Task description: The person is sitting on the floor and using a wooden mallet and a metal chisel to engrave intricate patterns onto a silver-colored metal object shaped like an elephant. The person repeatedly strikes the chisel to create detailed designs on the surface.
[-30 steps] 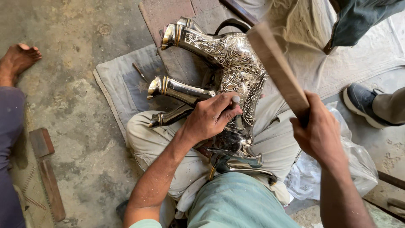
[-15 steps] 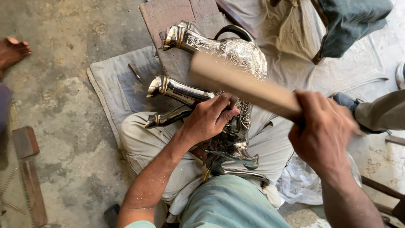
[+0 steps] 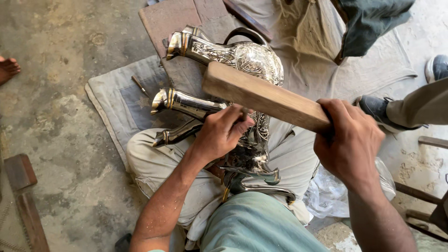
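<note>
An ornate silver metal animal figure (image 3: pixel 252 60) with engraved patterns lies across my lap, its legs pointing left. My left hand (image 3: pixel 221 133) is closed around a small metal punch (image 3: pixel 243 113) pressed against the figure's body. My right hand (image 3: pixel 350 142) grips a flat wooden bat (image 3: pixel 261 95) that reaches left, its end over the punch. The punch's tip is hidden by my fingers and the wood.
A grey folded cloth (image 3: pixel 116 98) lies on the concrete floor under the figure, with a thin metal tool (image 3: pixel 139 85) on it. Another person's shoe (image 3: pixel 380 109) and leg sit at right, a bare foot (image 3: pixel 8 67) at far left. Wooden blocks (image 3: pixel 21 186) lie lower left.
My right hand has swung the wooden bat down from upright to nearly level over the punch. My left hand stays on the figure.
</note>
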